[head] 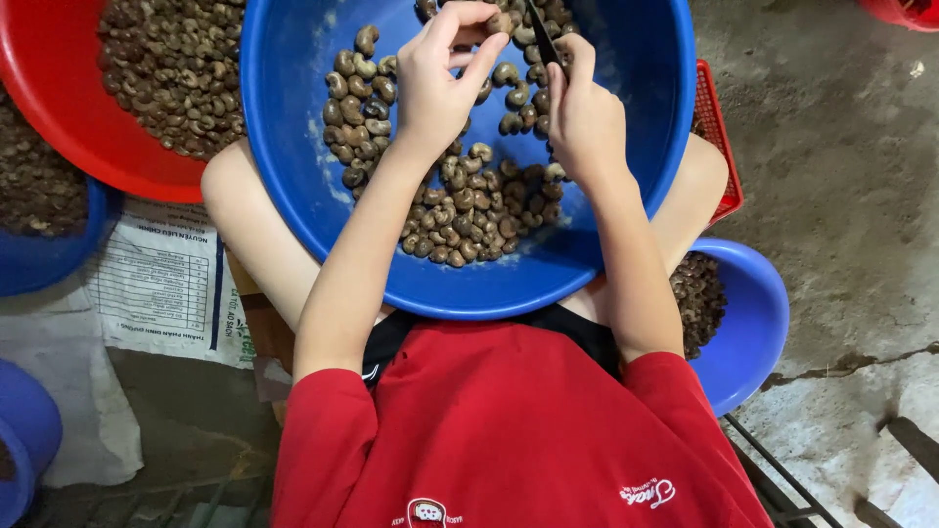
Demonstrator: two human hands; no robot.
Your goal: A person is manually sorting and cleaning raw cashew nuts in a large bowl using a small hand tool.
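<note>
A big blue basin (293, 186) rests on my lap, holding several brown cashew nuts (469, 210). My left hand (445, 83) is raised over the basin and pinches one cashew nut (502, 22) between thumb and fingertips. My right hand (585, 115) is closed around a small dark-bladed knife (544, 39), whose blade points up toward the nut held in the left hand. Both hands hover close together above the far half of the basin.
A red basin (59, 88) of nuts sits at upper left, with a blue bowl (39, 259) below it. Another blue bowl (753, 323) of nuts is at my right hip. A red crate (719, 147) peeks out behind the basin. Printed sack (161, 288) and concrete floor (841, 196) surround me.
</note>
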